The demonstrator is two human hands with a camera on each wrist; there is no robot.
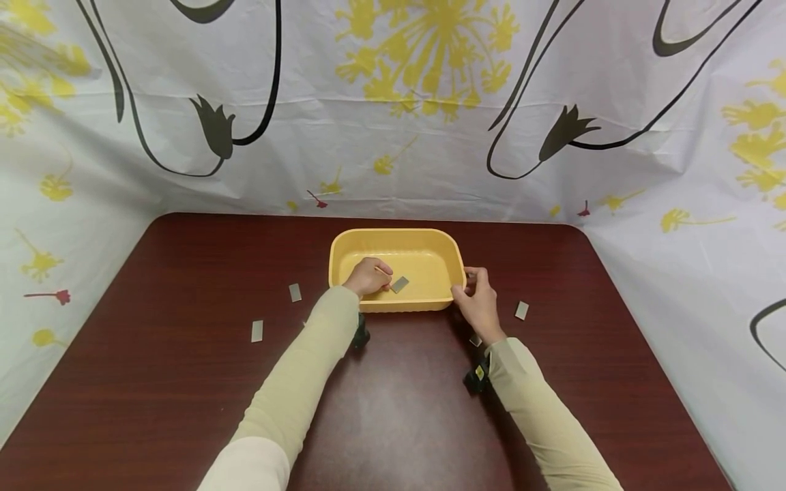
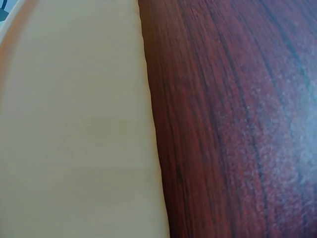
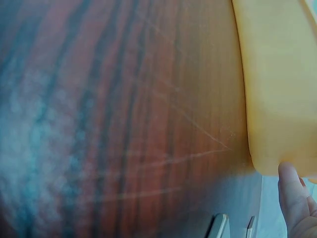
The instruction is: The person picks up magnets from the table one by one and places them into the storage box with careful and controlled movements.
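Note:
A shallow yellow plastic basin (image 1: 393, 307) stands toward the far side of the table. My left hand (image 1: 368, 276) reaches over its near left rim, fingers curled inside, pinching a small flat grey rectangular piece (image 1: 400, 284) at its left edge. On the right, my right hand (image 1: 479, 303) grips the basin's near right corner, the thumb on the near wall and the other fingers round the side. In the right wrist view the thumb (image 3: 292, 193) presses on the yellow wall (image 3: 277, 99). The left wrist view shows only the basin's wall (image 2: 79, 119) and table; the left hand is outside it.
Similar small grey pieces lie on the dark red-brown table (image 1: 399, 423): one piece (image 1: 295, 292) and another piece (image 1: 256, 331) at left, one piece (image 1: 521, 310) at right, another piece (image 1: 475, 339) beneath my right wrist. A patterned white cloth (image 1: 368, 136) hangs behind.

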